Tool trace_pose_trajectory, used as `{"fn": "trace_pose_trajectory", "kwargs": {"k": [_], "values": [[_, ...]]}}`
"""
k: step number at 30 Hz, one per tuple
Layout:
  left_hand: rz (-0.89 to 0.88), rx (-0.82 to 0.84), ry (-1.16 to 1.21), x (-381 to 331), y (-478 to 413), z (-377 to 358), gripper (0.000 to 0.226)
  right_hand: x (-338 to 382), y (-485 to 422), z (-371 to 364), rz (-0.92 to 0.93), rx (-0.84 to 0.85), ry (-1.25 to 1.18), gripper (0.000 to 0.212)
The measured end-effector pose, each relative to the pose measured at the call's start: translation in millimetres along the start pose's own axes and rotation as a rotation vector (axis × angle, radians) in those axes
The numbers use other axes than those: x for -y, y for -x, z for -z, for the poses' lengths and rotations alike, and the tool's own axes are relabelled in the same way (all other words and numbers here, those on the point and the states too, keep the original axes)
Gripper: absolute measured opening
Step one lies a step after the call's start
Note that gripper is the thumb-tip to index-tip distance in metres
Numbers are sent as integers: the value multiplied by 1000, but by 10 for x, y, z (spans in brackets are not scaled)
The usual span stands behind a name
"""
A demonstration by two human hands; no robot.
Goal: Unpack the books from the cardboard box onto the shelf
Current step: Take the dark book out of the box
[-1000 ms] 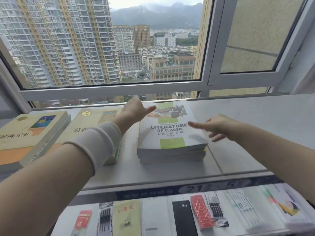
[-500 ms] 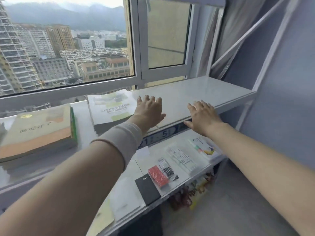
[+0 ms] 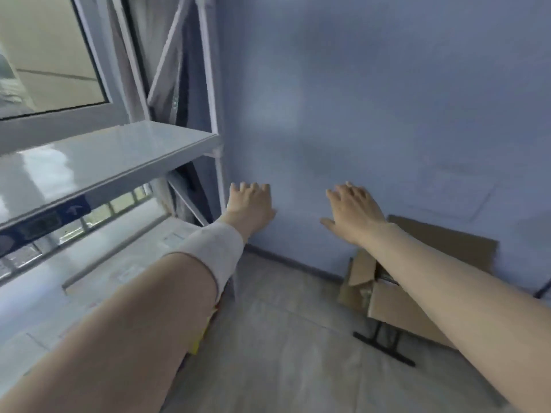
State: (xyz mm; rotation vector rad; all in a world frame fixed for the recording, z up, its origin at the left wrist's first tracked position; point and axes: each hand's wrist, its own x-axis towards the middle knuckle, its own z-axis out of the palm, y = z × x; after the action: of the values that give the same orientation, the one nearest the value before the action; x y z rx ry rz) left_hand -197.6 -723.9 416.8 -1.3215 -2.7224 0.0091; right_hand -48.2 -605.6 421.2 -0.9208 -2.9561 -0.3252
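**Both hands empty, box off at 4 o'clock**

The left hand (image 3: 250, 204) and right hand (image 3: 353, 211) reach forward side by side but apart, backs up, fingers loosely spread, gripping nothing. Both are seen against the blue wall (image 3: 372, 99). A pale wristband (image 3: 214, 248) wraps the left forearm.

The cardboard box (image 3: 399, 311) stands at 4 o'clock against the wall, flaps open, raised on a black stand (image 3: 384, 349) whose foot rests on the grey floor (image 3: 283, 338). The right forearm crosses over the box and hides much of its opening. What lies inside is too blurred to tell, and no books can be made out.

The shelf (image 3: 113, 153) fills 9 o'clock: a glossy white top board with a blue label strip (image 3: 44, 225) on its front edge, and a lower board (image 3: 125, 263) under it. Its white post (image 3: 211, 114) stands just to the 9 o'clock side of the left hand. Something yellow (image 3: 199, 338) shows under the left forearm. A window (image 3: 50, 55) sits at 10 o'clock.
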Motion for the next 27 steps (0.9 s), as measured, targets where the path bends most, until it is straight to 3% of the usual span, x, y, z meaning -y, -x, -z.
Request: {"fn": "trace_pose_trajectory", "kwargs": {"k": [5, 13, 19, 27], "values": [[-225, 47, 3, -1632, -471, -241, 52, -1524, 319, -511, -228, 114, 18, 66], [-459, 105, -19, -3523, -1362, -773, 55, -3154, 305, -1388, -434, 213, 45, 66], [-520, 217, 81, -4496, -2294, -1218, 55, -4049, -145, -2052, -490, 326, 24, 64], [-520, 388, 31, -5235, -3285, -1987, 56, -4807, -764, -2931, -506, 476, -76, 64]]}}
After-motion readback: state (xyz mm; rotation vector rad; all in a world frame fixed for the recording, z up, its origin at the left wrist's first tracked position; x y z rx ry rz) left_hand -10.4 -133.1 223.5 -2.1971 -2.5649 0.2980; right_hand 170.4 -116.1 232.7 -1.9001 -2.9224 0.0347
